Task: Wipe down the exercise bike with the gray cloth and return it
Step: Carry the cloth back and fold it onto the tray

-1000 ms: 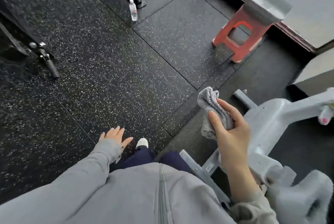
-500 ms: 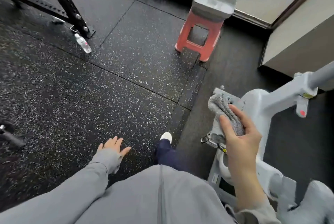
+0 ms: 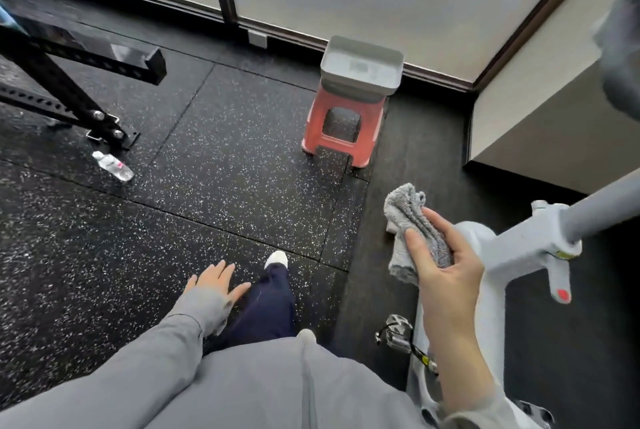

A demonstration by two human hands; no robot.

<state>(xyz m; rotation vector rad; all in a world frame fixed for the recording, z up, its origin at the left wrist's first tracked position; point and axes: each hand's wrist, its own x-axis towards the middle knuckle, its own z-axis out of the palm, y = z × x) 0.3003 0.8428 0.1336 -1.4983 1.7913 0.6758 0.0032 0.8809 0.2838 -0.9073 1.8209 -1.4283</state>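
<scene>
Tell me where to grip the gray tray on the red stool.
Probably by the raised rim of the gray tray, near edge, coming from above. It sits flat on the red stool with its open top facing up; the free left hand could take it.

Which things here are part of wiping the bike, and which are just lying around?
For the job: cloth in the right hand; bike; gray tray on the red stool, possibly the cloth's place.

Lying about: water bottle; black rack. Left hand is empty.
</scene>
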